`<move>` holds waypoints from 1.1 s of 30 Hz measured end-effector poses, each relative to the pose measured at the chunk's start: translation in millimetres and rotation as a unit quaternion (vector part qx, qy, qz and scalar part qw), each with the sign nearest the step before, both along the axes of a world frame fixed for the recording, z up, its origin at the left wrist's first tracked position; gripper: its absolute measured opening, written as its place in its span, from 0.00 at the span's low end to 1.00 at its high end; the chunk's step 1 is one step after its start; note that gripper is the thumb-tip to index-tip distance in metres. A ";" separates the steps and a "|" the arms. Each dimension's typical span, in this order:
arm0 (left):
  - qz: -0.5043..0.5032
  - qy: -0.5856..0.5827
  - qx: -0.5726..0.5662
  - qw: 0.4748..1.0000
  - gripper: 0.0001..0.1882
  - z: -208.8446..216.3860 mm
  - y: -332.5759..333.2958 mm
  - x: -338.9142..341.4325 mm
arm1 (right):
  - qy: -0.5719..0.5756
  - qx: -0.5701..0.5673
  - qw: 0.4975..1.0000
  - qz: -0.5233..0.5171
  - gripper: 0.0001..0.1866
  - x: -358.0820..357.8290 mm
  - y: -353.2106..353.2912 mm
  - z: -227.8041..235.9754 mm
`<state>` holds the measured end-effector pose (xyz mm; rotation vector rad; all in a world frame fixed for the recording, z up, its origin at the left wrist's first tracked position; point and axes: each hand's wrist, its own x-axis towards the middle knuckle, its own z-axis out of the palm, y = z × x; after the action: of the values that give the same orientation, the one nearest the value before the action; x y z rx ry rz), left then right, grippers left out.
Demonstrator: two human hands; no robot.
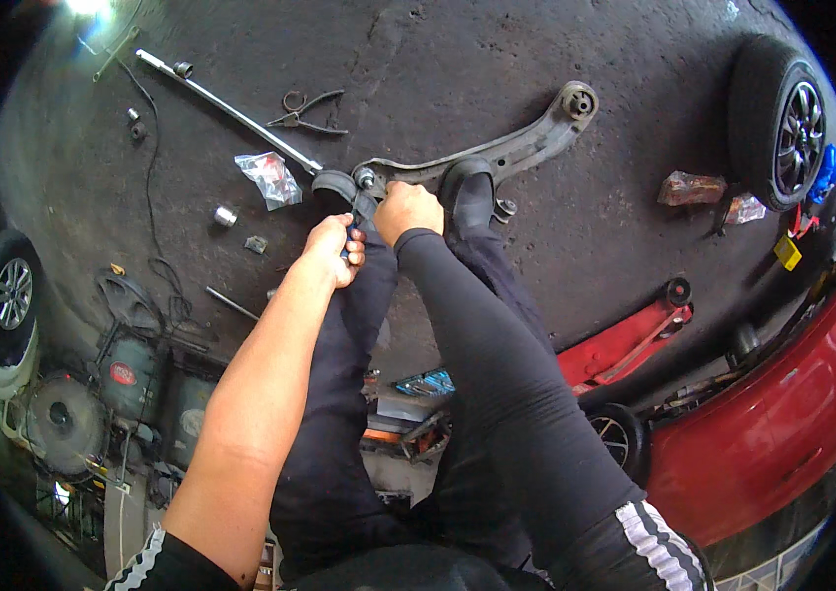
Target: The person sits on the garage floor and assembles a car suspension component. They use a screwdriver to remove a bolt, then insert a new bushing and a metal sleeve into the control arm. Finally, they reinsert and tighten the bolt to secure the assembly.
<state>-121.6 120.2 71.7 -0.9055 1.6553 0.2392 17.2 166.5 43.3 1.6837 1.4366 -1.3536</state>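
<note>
A grey metal car control arm [526,148] lies on the floor beyond my feet, with a ball joint [367,178] at its near left end. My two dark shoes [469,192] press against it. My left hand [332,248] is closed around a slim tool with a dark blue handle, whose working end I cannot make out. Close beside it, my right hand [408,211] is clenched near the ball joint, knuckles up. What that hand grips, if anything, is hidden under the fingers.
Left of the arm lie a long metal bar [231,110], pliers [311,114], a plastic bag [270,180] and a socket [226,216]. To the right are a wheel [787,123], a red floor jack [625,340] and a red car [763,424]. A white car's wheel [12,295] stands far left.
</note>
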 end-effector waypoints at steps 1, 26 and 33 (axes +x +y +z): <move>-0.005 0.005 0.002 1.000 0.09 0.4 -0.2 0.9 | -0.001 0.000 1.000 -0.004 0.17 -1.4 -0.9 1.0; -0.016 0.017 0.002 1.000 0.13 0.2 3.7 8.0 | -0.022 -0.018 1.000 0.010 0.14 -25.2 -1.4 14.6; -0.032 0.022 0.007 0.999 0.17 1.9 4.3 7.8 | -0.035 -0.015 0.999 -0.008 0.14 -30.6 -1.4 16.5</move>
<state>-113.9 124.5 73.6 -0.8408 1.7192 0.2276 -13.3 165.2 59.8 1.7095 1.3595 -1.3043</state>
